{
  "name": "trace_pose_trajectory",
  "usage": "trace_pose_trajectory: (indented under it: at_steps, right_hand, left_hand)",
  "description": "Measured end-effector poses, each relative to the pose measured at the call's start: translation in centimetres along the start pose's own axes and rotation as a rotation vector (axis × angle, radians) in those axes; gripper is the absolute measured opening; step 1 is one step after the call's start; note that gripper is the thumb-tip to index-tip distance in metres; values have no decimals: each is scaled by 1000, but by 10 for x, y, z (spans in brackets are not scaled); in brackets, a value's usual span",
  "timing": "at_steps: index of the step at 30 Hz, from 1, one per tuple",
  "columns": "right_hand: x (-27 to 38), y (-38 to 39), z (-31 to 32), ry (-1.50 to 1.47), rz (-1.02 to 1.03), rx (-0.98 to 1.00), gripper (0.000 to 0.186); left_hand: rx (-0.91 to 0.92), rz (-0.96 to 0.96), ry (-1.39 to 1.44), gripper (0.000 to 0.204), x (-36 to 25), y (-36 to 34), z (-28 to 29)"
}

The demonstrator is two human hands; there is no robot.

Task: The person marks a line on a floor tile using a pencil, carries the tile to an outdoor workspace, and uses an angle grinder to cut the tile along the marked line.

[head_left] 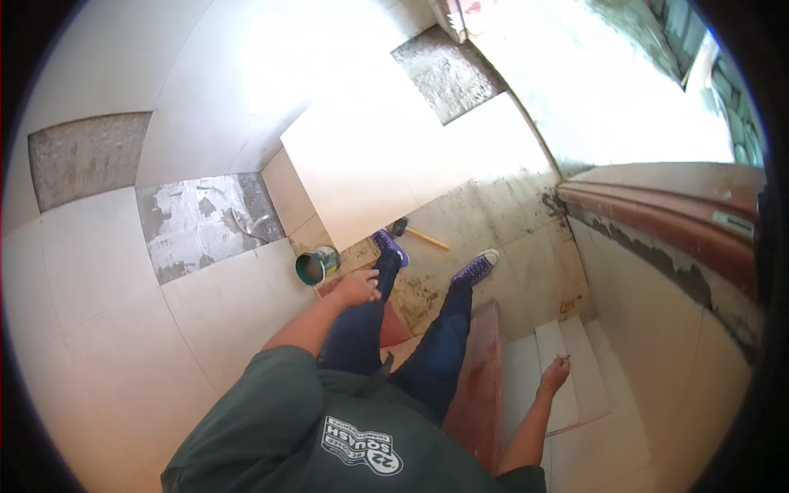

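Observation:
My left hand [359, 287] hangs in front of my left thigh, fingers loosely curled in, with nothing visible in it. A green bucket [330, 260] with a pale handle stands on the floor just beyond it. Past my left shoe lies a mallet [427, 239] with a black head and wooden handle. Off to my right, my right hand [555, 375] is closed in a pinch above white tiles [567, 404]. A small thing shows at its fingertips, too small to name.
Large pale tiles [394, 164] cover the floor ahead, glaring with light. A bare rough patch [450, 74] lies at the far end. The left wall has untiled gaps [90, 156]. At right is a brown door frame [657, 209]. A reddish slab [485, 378] lies beside my right leg.

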State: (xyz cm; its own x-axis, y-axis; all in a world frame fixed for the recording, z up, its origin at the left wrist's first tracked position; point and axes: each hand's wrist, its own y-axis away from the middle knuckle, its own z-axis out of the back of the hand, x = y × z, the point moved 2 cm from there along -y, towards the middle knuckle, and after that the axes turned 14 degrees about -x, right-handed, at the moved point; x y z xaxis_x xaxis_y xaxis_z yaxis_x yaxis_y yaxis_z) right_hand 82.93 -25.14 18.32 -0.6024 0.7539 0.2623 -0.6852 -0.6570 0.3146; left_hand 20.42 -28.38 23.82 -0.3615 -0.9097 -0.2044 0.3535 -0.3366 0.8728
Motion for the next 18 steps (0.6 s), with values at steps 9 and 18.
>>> trace_pose_trajectory:
  at_steps: [9,18]
  right_hand:
    - [196,103,-18,-35,-180,637,39]
    - [265,185,-86,105,74,621,32]
  left_hand:
    - [-81,-40,-38,36,72,-12,35]
    - [-448,-45,340,37,181,-29,89]
